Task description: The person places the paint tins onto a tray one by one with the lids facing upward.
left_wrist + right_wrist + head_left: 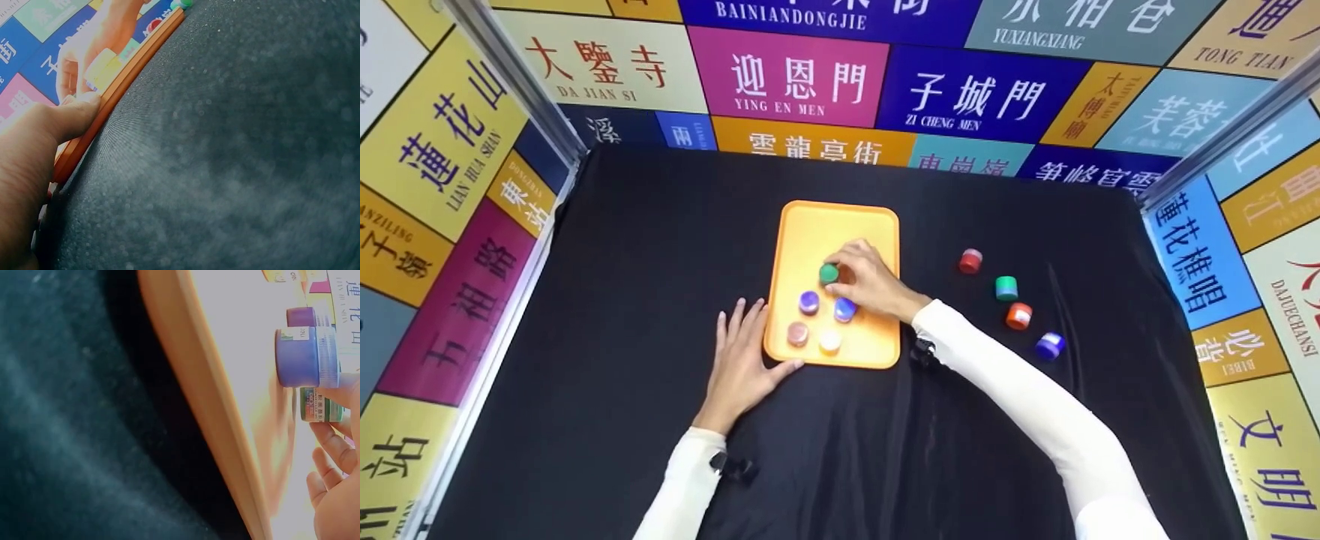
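Observation:
My right hand (866, 277) pinches a small green paint jar (829, 273) between thumb and fingers, at the middle of the orange tray (877, 349). In the right wrist view a printed label shows on that green jar (313, 405), beyond a blue jar (298, 357). Nearer the front of the tray stand a purple jar (808, 302), a blue-lidded jar (845, 309), a brownish-pink jar (798, 334) and a pale yellow-white jar (830, 343). My left hand (742, 375) touches the tray's front left corner, fingers extended along the left side and thumb at the front edge.
Right of the tray, on the black cloth (660, 247), are a red jar (970, 261), another green jar (1006, 288), an orange-red jar (1019, 316) and a dark blue jar (1051, 346). Colourful printed panels (787, 79) enclose the table at the back and sides.

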`<state>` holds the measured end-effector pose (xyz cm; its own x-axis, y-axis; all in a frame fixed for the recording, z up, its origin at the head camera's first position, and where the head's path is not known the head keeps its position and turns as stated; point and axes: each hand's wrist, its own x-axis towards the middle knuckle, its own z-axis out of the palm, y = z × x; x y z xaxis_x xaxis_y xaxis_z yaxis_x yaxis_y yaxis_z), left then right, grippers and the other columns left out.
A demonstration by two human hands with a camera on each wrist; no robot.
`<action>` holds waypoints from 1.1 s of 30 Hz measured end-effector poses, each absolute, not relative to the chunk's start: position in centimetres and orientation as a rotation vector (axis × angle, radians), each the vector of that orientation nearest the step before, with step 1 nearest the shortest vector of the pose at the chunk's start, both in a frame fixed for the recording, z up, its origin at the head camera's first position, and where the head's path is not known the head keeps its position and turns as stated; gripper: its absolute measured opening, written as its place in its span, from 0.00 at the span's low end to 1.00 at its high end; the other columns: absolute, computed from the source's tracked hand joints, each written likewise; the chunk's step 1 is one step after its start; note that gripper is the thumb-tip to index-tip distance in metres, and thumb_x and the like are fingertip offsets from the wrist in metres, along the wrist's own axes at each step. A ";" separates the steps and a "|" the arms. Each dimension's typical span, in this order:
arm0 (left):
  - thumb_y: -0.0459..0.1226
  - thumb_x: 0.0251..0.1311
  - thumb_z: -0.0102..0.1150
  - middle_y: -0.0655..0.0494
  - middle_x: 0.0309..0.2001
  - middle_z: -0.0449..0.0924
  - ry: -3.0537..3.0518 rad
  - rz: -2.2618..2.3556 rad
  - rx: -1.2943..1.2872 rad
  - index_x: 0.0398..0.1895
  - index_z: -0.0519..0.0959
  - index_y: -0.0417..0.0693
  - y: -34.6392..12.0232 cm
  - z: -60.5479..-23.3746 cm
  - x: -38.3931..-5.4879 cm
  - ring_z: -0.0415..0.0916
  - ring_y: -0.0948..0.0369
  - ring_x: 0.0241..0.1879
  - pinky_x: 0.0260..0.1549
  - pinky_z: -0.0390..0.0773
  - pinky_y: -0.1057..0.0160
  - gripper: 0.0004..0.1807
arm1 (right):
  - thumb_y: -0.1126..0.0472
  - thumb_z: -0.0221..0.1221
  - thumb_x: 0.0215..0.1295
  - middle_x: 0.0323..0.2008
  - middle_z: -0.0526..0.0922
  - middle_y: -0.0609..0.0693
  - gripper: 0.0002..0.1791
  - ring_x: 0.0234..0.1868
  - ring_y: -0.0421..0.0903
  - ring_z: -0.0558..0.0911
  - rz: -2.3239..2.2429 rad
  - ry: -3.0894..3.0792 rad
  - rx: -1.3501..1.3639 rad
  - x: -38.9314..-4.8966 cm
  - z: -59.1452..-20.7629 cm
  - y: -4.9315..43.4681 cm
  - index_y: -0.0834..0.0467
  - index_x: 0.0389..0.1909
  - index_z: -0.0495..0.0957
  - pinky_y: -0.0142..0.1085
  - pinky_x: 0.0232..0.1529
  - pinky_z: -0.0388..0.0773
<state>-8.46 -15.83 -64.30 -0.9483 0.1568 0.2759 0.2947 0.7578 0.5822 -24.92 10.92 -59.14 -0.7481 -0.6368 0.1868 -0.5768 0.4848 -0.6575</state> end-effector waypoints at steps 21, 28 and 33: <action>0.66 0.58 0.76 0.41 0.84 0.63 -2.761 -0.957 -0.348 0.84 0.66 0.37 -15.5 -64.2 -8.6 0.48 0.39 0.87 0.86 0.35 0.37 0.60 | 0.59 0.77 0.69 0.53 0.87 0.57 0.24 0.60 0.54 0.76 -1.206 2.601 -1.008 -24.3 -59.1 13.8 0.63 0.62 0.86 0.47 0.66 0.74; 0.65 0.58 0.77 0.41 0.84 0.64 -2.757 -0.960 -0.344 0.84 0.66 0.37 -15.6 -64.2 -8.5 0.48 0.39 0.87 0.86 0.35 0.37 0.61 | 0.61 0.77 0.68 0.52 0.88 0.57 0.22 0.61 0.54 0.76 -1.192 2.668 -0.986 -24.0 -58.9 16.5 0.66 0.59 0.86 0.48 0.67 0.71; 0.66 0.58 0.76 0.41 0.84 0.64 -2.756 -0.958 -0.341 0.84 0.66 0.38 -15.7 -64.2 -8.4 0.48 0.39 0.87 0.86 0.35 0.37 0.60 | 0.62 0.76 0.69 0.52 0.88 0.58 0.21 0.61 0.55 0.75 -1.188 2.697 -0.985 -23.5 -58.6 18.3 0.66 0.59 0.86 0.49 0.66 0.71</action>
<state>-8.43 -15.73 -64.20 -0.9526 0.1496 0.2648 0.2816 0.7630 0.5819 -23.54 18.32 -58.60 -0.7986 -0.5632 0.2123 -0.5369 0.5072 -0.6742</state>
